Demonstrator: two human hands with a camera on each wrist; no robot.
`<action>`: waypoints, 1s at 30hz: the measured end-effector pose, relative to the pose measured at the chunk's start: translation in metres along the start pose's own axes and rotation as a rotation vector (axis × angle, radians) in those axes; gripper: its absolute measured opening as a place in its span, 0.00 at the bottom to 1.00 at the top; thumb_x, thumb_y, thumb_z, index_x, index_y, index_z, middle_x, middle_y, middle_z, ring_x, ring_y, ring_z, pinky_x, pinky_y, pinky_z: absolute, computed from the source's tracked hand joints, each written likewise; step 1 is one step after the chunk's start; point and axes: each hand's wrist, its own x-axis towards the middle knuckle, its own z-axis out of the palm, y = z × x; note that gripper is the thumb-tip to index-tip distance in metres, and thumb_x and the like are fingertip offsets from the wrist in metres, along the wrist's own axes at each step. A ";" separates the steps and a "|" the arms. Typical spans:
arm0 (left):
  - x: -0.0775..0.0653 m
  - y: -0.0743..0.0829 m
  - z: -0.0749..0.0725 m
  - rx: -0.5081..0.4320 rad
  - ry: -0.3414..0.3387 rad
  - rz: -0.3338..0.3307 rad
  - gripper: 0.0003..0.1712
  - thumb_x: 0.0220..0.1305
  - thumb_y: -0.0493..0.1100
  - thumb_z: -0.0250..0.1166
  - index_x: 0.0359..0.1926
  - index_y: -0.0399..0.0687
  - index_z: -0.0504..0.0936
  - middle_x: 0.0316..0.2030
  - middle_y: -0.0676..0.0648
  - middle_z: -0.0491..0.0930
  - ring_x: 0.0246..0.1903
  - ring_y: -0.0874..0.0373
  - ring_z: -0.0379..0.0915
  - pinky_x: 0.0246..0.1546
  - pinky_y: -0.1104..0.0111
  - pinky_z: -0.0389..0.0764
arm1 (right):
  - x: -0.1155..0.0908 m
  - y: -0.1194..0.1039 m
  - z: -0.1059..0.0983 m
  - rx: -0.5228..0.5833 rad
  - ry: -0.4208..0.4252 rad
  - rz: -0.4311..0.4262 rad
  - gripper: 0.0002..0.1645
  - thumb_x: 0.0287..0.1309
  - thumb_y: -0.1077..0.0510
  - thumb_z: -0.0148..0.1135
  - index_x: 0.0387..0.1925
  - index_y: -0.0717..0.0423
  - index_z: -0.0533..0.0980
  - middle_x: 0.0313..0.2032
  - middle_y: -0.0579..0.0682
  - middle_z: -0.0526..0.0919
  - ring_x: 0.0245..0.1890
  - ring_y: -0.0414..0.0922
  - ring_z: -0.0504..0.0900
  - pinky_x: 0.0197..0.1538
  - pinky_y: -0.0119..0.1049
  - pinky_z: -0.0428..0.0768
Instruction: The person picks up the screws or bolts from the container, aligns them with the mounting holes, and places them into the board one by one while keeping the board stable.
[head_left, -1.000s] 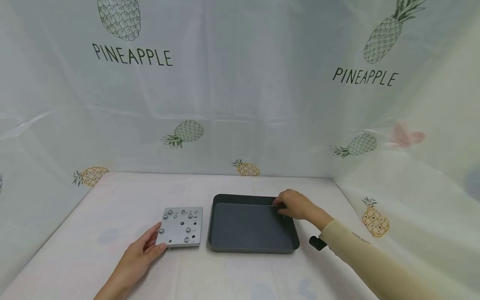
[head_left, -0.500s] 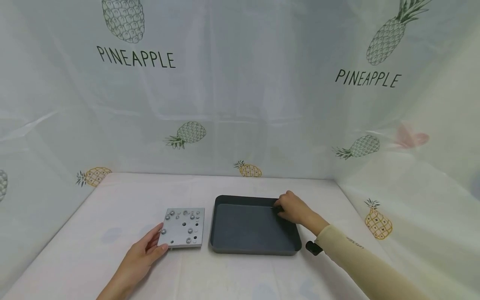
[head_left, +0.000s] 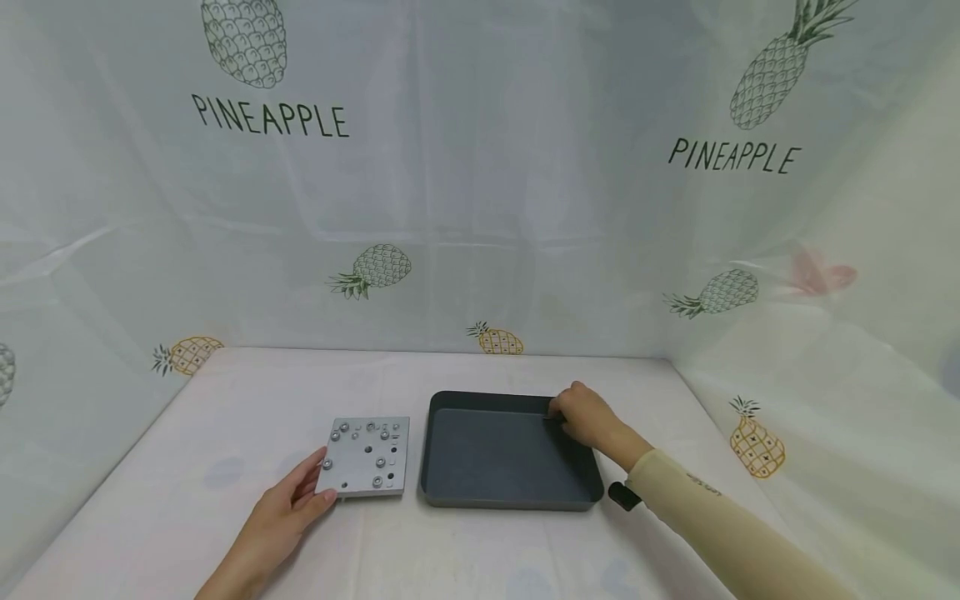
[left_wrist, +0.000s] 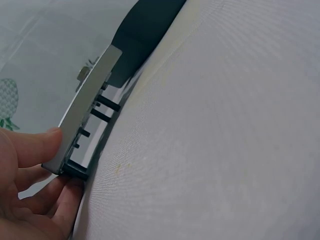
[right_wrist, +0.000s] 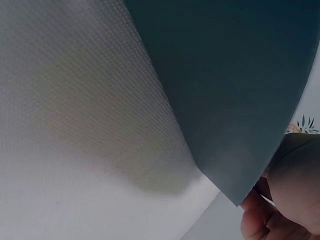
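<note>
Right sleeve (head_left: 697,508) drifting left, my left hand (head_left: 281,507) is pinching the likely heavy plate (head_left: 354,463) by its left edge, right hand (head_left: 587,417) hiding its hold.

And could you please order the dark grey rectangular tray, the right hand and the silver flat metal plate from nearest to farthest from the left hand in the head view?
1. Silver flat metal plate: gripped at its left side by the left hand.
2. Dark grey rectangular tray: just right of the plate.
3. Right hand: at the tray's far right corner.
</note>
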 end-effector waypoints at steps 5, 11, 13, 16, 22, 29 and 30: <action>0.000 -0.002 0.001 -0.011 0.000 -0.002 0.46 0.76 0.49 0.68 0.85 0.48 0.55 0.77 0.34 0.66 0.75 0.43 0.66 0.59 0.88 0.71 | 0.001 -0.001 0.004 -0.036 0.055 0.010 0.09 0.48 0.68 0.83 0.29 0.54 0.90 0.27 0.48 0.89 0.29 0.46 0.80 0.33 0.42 0.84; 0.001 -0.002 0.001 -0.015 0.000 -0.002 0.46 0.76 0.50 0.68 0.85 0.48 0.55 0.77 0.33 0.66 0.75 0.42 0.66 0.60 0.87 0.71 | 0.001 -0.002 0.006 -0.088 0.079 0.027 0.07 0.50 0.67 0.82 0.26 0.54 0.90 0.26 0.49 0.90 0.28 0.49 0.82 0.33 0.45 0.86; 0.001 -0.002 0.001 -0.008 0.003 0.000 0.46 0.76 0.49 0.68 0.85 0.49 0.55 0.77 0.33 0.66 0.75 0.42 0.66 0.64 0.82 0.73 | 0.001 -0.002 0.005 -0.083 0.078 0.028 0.06 0.50 0.67 0.82 0.26 0.55 0.90 0.26 0.50 0.90 0.28 0.50 0.82 0.33 0.47 0.86; 0.001 -0.001 0.000 0.004 0.008 0.006 0.46 0.76 0.49 0.68 0.85 0.48 0.55 0.76 0.33 0.67 0.75 0.42 0.66 0.66 0.77 0.75 | 0.000 -0.003 0.003 -0.057 0.078 0.028 0.06 0.49 0.68 0.81 0.27 0.56 0.90 0.26 0.51 0.90 0.28 0.50 0.82 0.34 0.47 0.86; 0.000 -0.001 0.000 0.001 0.006 0.010 0.46 0.76 0.49 0.68 0.85 0.48 0.56 0.76 0.33 0.66 0.75 0.42 0.67 0.63 0.82 0.74 | -0.002 -0.001 0.003 -0.023 0.065 0.040 0.06 0.49 0.69 0.81 0.26 0.57 0.89 0.26 0.51 0.90 0.29 0.49 0.81 0.36 0.45 0.85; 0.000 0.000 0.000 0.004 0.003 -0.001 0.45 0.76 0.49 0.67 0.85 0.49 0.55 0.77 0.34 0.65 0.76 0.43 0.65 0.68 0.73 0.74 | -0.003 0.001 0.001 0.030 0.018 0.038 0.07 0.53 0.70 0.79 0.27 0.58 0.89 0.27 0.50 0.88 0.31 0.47 0.79 0.36 0.42 0.85; 0.000 0.001 0.000 0.005 0.003 0.000 0.45 0.77 0.49 0.67 0.85 0.48 0.55 0.77 0.33 0.65 0.76 0.43 0.65 0.69 0.73 0.74 | -0.003 0.002 0.001 0.046 0.012 0.036 0.07 0.53 0.70 0.79 0.27 0.58 0.89 0.27 0.49 0.88 0.32 0.46 0.79 0.36 0.42 0.85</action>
